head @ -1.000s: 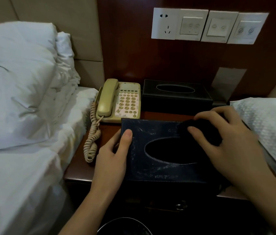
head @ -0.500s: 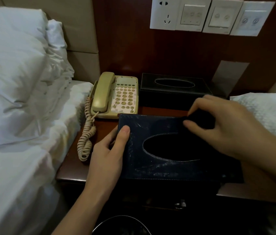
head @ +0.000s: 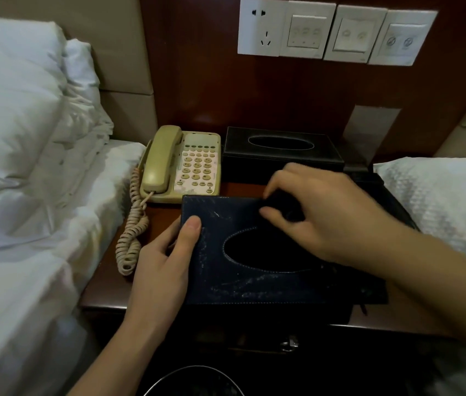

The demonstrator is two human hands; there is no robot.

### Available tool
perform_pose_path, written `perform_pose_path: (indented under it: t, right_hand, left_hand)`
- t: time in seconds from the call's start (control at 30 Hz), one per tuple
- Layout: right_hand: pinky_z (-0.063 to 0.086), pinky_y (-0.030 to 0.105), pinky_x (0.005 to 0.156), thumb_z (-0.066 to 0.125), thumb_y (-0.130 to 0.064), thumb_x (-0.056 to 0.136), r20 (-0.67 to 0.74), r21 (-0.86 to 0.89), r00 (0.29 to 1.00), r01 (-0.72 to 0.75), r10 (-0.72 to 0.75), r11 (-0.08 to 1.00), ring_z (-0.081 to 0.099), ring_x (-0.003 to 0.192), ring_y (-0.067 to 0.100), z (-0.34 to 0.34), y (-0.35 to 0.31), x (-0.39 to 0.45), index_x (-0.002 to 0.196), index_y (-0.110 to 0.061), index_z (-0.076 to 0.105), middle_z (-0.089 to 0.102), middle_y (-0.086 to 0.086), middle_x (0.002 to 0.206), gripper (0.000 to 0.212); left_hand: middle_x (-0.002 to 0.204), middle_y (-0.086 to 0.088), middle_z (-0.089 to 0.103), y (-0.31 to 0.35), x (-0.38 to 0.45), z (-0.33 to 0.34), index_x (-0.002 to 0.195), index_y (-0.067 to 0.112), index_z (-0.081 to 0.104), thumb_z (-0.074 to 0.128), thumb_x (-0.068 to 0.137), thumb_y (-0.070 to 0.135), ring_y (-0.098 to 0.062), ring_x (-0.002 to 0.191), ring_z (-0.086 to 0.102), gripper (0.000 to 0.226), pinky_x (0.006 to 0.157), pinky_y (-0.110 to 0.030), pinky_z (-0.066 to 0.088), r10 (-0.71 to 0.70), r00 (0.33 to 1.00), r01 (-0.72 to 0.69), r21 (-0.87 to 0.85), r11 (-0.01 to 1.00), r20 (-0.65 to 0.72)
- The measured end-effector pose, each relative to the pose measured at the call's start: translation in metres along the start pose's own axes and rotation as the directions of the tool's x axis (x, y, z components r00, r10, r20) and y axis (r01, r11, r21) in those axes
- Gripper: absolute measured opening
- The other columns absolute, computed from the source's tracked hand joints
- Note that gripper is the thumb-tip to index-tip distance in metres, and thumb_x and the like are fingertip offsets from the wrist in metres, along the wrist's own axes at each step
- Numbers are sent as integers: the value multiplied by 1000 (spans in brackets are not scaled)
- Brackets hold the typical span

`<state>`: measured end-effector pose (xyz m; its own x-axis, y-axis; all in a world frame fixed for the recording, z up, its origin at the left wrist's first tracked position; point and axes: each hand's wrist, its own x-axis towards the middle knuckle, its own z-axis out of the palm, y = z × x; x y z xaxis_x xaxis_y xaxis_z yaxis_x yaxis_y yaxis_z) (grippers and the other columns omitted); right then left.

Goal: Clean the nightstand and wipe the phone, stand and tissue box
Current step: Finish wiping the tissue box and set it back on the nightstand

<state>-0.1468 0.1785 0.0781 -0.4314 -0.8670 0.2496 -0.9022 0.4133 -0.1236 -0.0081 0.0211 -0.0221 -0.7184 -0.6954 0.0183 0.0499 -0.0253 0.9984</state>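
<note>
The left hand (head: pixel 166 264) gripped the near-left edge of the dark blue tissue box (head: pixel 254 252), thumb laid on its top face and fingers curled out of sight beneath or beside it, while the right hand (head: pixel 329 212) pinched a small dark wad, probably a cleaning cloth (head: pixel 281 205) though the dim light left its nature uncertain, against the far top edge of the same box. The box sat at the front of the worktop (head: pixel 103 292), its near side close to the front lip, with pale streaks of dust across its lid and its oval slot showing no tissue. Behind it stood the beige phone (head: pixel 181 164), whose coiled cord (head: pixel 130 238) trailed down the left side just beside the left hand, and a second black tissue box (head: pixel 281 151) against the wall panel. Several risks followed from this arrangement. A firm wiping stroke toward the person could have pushed the box over the front lip if the left hand's hold slackened. A stroke crossing the slot could have snagged the cloth on the stitched rim or dropped it inside. A leftward sweep of the forearm could have caught the cord and dragged the handset from its cradle. Dry wiping might merely have smeared the dust.
</note>
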Motion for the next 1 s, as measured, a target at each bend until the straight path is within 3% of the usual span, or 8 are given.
perform_pose_path:
  t: [0.17,0.33,0.53,0.67,0.73,0.87,1.0]
  right_hand:
    - [38,19,65,51,-51,86,3,-17,1000,-6,6,1000,51,78,5,-5,13,-5,98,-35,58,51,-17,90,22]
    - [45,24,70,49,-53,84,72,-26,997,-8,10,1000,55,83,6,-12,17,-10,100,-34,61,55,-16,95,28]
    - [49,30,77,54,-47,92,11,-46,998,56,-56,997,53,89,10,1,-6,3,107,-28,61,54,-10,100,26]
    - [49,31,73,47,-54,85,51,-26,998,-43,44,999,57,86,11,-14,17,-13,104,-32,62,55,-14,97,33]
    - [49,33,72,46,-54,85,34,-30,997,-73,74,997,57,84,13,-15,19,-15,103,-30,63,55,-12,95,34]
    - [52,36,75,52,-48,90,-17,-7,1000,2,-2,1000,57,88,13,5,-7,4,105,-27,62,55,-10,98,28]
    - [51,36,70,50,-53,89,-114,20,988,-100,101,995,58,87,14,0,20,-24,105,-28,62,54,-13,98,32]
  left_hand:
    - [89,11,80,-1,1,-1,111,24,77,57,84,52,0,78,74,44,60,-10,50,11,1000,-11,-2,1000,3]
    - [91,11,81,-2,2,0,111,27,77,57,85,51,-5,82,76,40,61,-13,53,12,1000,-11,-7,1000,11]
    - [87,14,80,0,2,1,104,29,77,57,85,49,-1,78,75,34,60,-11,52,11,1000,-11,0,1000,11]
    - [88,12,80,-1,3,0,108,27,77,56,83,51,-2,78,75,41,60,-11,52,15,999,-15,-5,1000,32]
    - [89,11,81,-2,3,-1,109,26,77,57,83,51,-3,79,75,42,61,-12,52,18,999,-18,-10,1000,26]
    - [88,10,81,-2,1,0,106,27,77,57,83,51,-6,79,76,39,60,-14,54,22,1000,-22,-7,1000,19]
    - [92,9,81,-3,3,-1,111,26,77,56,85,54,-6,83,76,44,63,-14,53,29,999,-30,7,1000,40]
